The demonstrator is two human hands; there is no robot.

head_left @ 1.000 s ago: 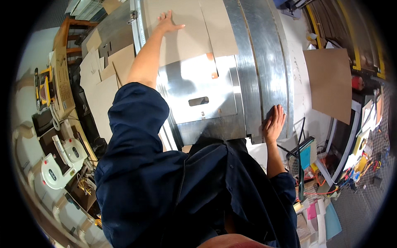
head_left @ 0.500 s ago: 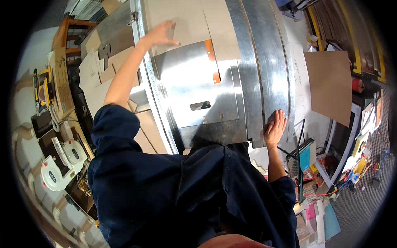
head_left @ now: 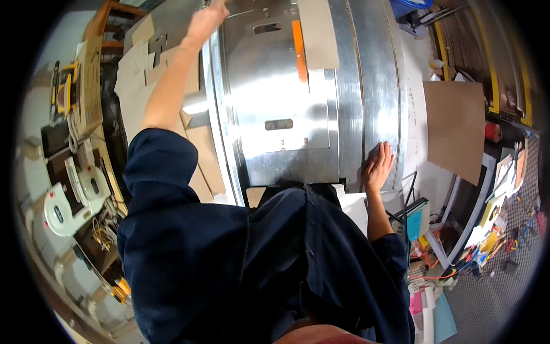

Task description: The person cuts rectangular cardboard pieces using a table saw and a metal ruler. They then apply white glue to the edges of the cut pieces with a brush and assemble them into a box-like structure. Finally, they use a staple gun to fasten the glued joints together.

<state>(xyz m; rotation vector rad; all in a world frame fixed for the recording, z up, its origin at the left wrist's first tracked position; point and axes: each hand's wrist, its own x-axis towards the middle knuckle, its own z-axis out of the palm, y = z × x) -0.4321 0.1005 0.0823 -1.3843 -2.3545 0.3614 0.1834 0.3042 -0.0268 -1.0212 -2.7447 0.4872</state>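
left hand (head_left: 207, 22) is far up the left side of the metal table (head_left: 289, 166), by the long rail (head_left: 226, 129); it looks curled, but i cannot tell if it holds a thing. right hand (head_left: 379, 166) lies flat on the table's near right part, fingers out straight. one brown board (head_left: 321, 34) lies on the table's far part, beside an orange strip (head_left: 299, 51) set in the table.
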